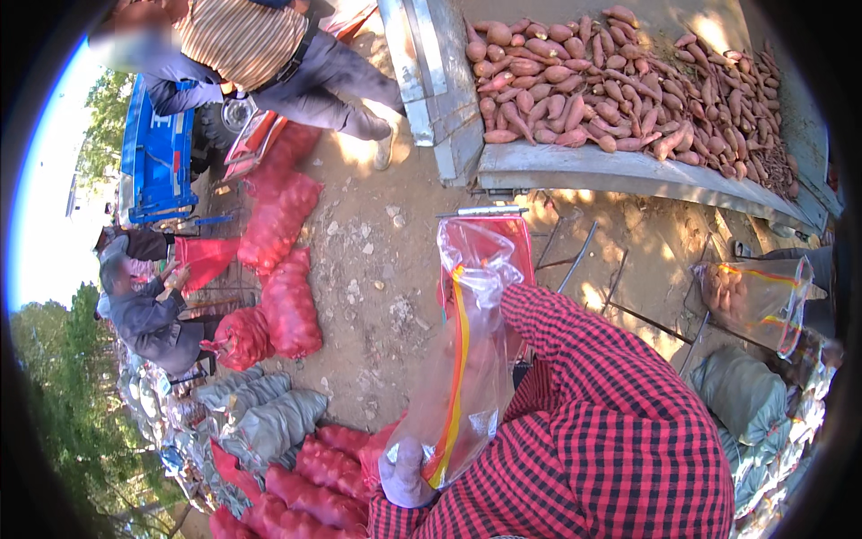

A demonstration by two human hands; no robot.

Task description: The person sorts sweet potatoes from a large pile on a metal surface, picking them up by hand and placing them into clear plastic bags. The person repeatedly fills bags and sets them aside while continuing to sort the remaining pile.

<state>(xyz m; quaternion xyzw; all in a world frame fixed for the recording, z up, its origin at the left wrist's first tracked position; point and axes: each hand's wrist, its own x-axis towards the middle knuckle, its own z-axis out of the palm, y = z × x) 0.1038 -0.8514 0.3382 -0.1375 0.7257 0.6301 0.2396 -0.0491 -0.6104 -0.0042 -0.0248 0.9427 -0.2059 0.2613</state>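
Observation:
My left hand (405, 471), in a pale glove, grips the lower end of a clear plastic bag (431, 384) with a yellow and orange stripe. My right arm (572, 330), in a red-and-black checked sleeve, reaches to the bag's gathered upper part. The right hand itself is hidden behind the crumpled plastic, so its grip does not show. Just beyond the bag, a red sack (524, 236) hangs at a metal bar (485, 211).
Sweet potatoes (579, 87) cover a metal truck bed (606, 174). Filled red mesh sacks (289, 303) and grey-green sacks (269, 418) lie on the dirt. A person (249, 47) stands near a blue truck (158, 155); another person (148, 323) handles a red sack. Metal rods (579, 256) stick out at right.

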